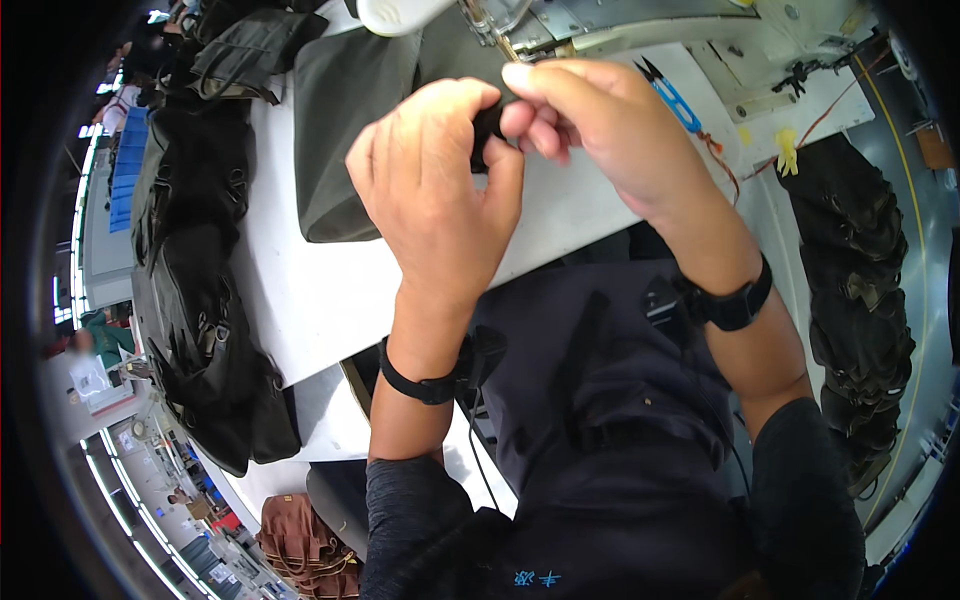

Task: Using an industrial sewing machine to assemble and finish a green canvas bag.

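A dark olive fabric bag (345, 120) lies on the white table under the head of a sewing machine (490, 22). My left hand (435, 185) is closed on a dark edge of this bag, thumb and fingers curled round it. Close by on the right, my right hand (590, 115) pinches the same dark edge just below the machine's needle area. The thumb is on top and the other fingers are folded underneath. Between the two hands, much of the gripped edge is hidden by my fingers.
Blue-handled thread snips (672, 100) lie right of my right hand, beside an orange cord (718, 155). Dark bags are piled along the left side (200, 290) and the right side (855, 270). A brown bag (305, 545) sits low at left. The white table (310, 300) ends before my lap.
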Demonstrator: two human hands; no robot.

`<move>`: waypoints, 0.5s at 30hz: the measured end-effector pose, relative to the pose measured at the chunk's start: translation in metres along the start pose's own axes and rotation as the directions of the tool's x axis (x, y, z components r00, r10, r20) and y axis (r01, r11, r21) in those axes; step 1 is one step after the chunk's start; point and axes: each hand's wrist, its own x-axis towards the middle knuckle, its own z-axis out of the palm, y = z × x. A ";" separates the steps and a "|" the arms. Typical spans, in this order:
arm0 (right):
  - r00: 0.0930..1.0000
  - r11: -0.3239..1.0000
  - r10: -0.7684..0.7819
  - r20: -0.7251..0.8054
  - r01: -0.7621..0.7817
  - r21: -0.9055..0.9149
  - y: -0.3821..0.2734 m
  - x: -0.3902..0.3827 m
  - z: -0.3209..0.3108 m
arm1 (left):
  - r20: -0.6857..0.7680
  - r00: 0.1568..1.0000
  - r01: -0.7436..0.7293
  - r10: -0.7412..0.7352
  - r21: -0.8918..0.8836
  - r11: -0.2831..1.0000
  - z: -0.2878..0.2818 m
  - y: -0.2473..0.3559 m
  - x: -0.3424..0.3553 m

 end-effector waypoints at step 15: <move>0.973 0.972 -0.155 -0.174 0.181 0.149 0.019 -0.003 0.021 | -0.094 0.993 -0.078 0.070 -0.086 0.993 0.003 -0.014 0.002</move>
